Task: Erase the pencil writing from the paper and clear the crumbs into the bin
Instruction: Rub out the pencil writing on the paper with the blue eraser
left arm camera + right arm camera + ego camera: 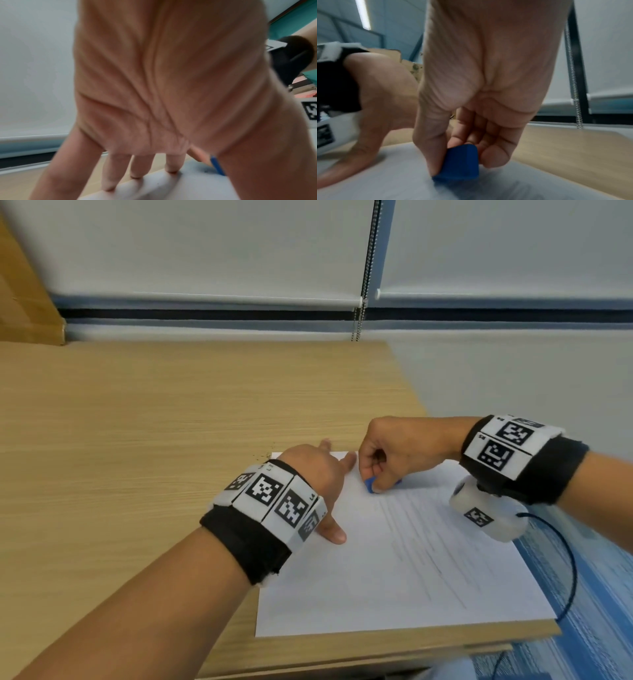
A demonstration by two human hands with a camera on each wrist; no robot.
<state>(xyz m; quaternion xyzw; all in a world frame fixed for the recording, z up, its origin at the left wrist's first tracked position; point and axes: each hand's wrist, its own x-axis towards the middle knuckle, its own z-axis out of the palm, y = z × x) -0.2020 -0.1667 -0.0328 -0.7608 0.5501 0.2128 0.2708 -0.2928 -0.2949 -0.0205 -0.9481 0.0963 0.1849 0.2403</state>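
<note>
Now — right hand (399, 451) grip pinches blue eraser (459, 164) on paper (394, 577) | left hand (317, 470) flat, fingers spread on paper

Wristband (493, 445) tag labels "R5", "R4"; pencil writing (418, 539) illegible.

- wooden desk (144, 419), light grain, right edge runs diagonally toward the near corner
- white paper sheet (359, 587) lies flat at desk's near right corner, faint pencil lines (421, 542) across its right half
- small dark crumbs (265, 454) on bare wood just beyond the sheet's far left corner
- brown board or box (24, 302) at desk's far left edge; cannot tell if it rests on the desk
</note>
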